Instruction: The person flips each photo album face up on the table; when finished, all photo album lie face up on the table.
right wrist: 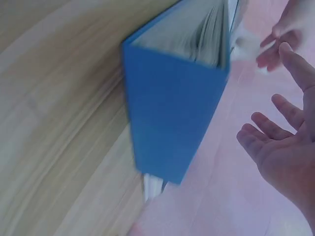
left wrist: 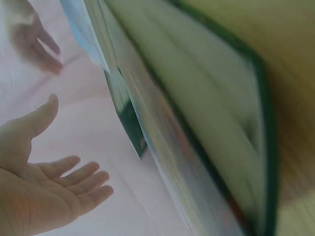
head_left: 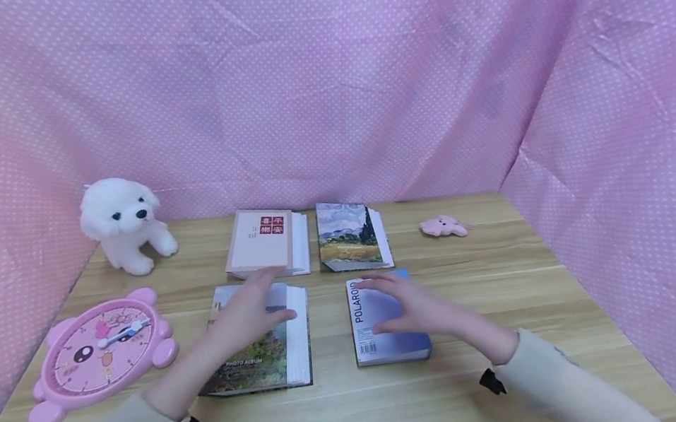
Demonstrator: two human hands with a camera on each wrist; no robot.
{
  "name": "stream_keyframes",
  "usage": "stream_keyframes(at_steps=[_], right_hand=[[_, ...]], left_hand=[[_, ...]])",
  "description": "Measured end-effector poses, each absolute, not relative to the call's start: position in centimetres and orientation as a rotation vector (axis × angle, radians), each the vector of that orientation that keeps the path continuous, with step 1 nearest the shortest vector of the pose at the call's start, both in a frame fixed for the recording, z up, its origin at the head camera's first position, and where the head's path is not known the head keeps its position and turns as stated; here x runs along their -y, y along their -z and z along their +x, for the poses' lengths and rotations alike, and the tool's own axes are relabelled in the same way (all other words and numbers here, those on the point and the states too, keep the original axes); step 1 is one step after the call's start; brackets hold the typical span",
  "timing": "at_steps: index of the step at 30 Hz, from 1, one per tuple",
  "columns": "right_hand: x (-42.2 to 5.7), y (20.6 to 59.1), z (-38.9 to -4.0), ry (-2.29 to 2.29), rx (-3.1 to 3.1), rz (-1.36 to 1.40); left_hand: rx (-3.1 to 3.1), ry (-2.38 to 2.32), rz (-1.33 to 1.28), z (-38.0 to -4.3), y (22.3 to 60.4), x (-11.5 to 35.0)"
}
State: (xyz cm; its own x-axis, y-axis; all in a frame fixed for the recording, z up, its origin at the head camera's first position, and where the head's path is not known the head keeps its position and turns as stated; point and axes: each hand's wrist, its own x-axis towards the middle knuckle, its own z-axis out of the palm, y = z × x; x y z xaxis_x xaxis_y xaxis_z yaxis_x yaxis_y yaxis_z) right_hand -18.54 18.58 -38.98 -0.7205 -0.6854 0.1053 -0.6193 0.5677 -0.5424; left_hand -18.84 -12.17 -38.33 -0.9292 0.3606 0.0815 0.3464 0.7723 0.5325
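Note:
My left hand (head_left: 243,316) hovers over the photo album (head_left: 259,372) with a painted landscape cover at the front left. Its fingers are spread and hold nothing; the left wrist view shows the palm beside the album's dark green cover edge (left wrist: 268,147). Above the bluish-purple album marked POLAROID (head_left: 395,350), my right hand (head_left: 411,307) is spread likewise, thumb apart from the fingers. In the right wrist view this album's blue spine (right wrist: 172,108) faces the camera, and the right palm (right wrist: 290,157) holds nothing.
Behind lie a beige album (head_left: 255,243) with red characters and another landscape-covered album (head_left: 346,235). A white plush dog (head_left: 125,225) sits at the back left, a pink toy clock (head_left: 100,353) in front of it. A small pink toy (head_left: 443,226) lies right. Pink dotted cloth (head_left: 321,85) surrounds the table.

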Motion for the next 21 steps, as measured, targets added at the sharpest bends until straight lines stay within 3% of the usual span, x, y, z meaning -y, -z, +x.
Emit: stream_keyframes(at_steps=[21], right_hand=[[-26.4,42.2,-22.8,1.056,-2.600,-0.810]], left_hand=[[-2.736,-0.859,0.795,-16.5,42.9,4.1]])
